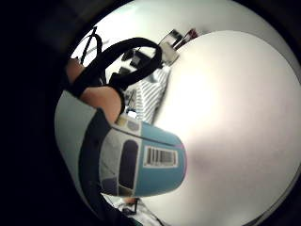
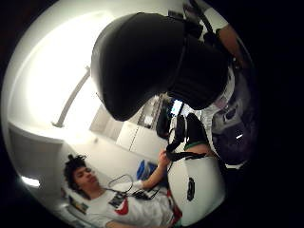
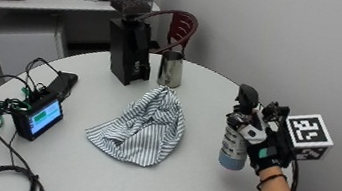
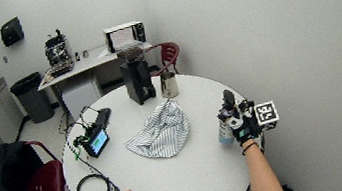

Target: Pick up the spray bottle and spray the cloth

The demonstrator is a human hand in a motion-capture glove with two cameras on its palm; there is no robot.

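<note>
A: What is the hand (image 3: pixel 265 146) doing right now?

B: It is wrapping its fingers around the spray bottle (image 3: pixel 237 135) and holding it upright, above the surface (image 3: pixel 198 190) near its right edge. The bottle's base appears to be just clear of the surface, though I cannot be sure of that. The black spray head is sitting at the top, close to the fingers.

A: And the cloth (image 3: pixel 142 127)?

B: The striped cloth is lying crumpled near the middle of the surface, well apart from the bottle. A metal cup (image 3: pixel 170 69) and a black grinder (image 3: pixel 128 41) are standing beyond it toward the far edge, and a small screen (image 3: pixel 39 117) with cables is sitting toward the left edge.

A: So what is the step calling for?

B: I am judging that the lift is done and the aiming is what matters now. The nozzle should be turning toward the cloth, with the bottle coming nearer so the mist is landing on the fabric rather than on the bare surface or the screen. Keeping the bottle upright should be helping the spray draw properly. A finger needs to be reaching the trigger without the grip slipping.
</note>
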